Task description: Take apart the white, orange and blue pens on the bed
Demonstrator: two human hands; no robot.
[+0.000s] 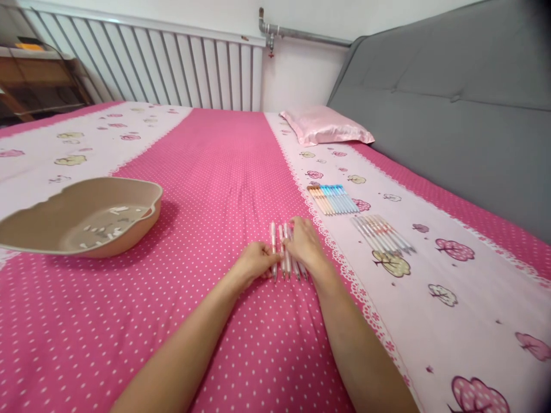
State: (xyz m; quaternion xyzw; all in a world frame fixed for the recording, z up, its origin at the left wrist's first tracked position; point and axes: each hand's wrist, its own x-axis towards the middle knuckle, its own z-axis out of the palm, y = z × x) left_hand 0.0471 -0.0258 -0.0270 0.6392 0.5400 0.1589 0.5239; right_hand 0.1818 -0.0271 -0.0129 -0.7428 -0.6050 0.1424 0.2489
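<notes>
Several pale pink-and-white pens (283,265) lie side by side on the pink dotted bedspread, tips toward me. My left hand (257,259) is at their left edge, with its thumb and curled fingers closed on the leftmost pen (273,235). From the right, my right hand (303,244) reaches over the group, its bent fingers closed around the pens and hiding part of them. To the right lie a row of orange and blue pens (333,199) and, nearer me, a row of whitish pens (383,234).
A beige basin (142,192) with small white pieces inside stands on the bed at left. A pink pillow (325,124) lies at the far right by the grey headboard (439,109). A white radiator (172,63) runs along the back wall.
</notes>
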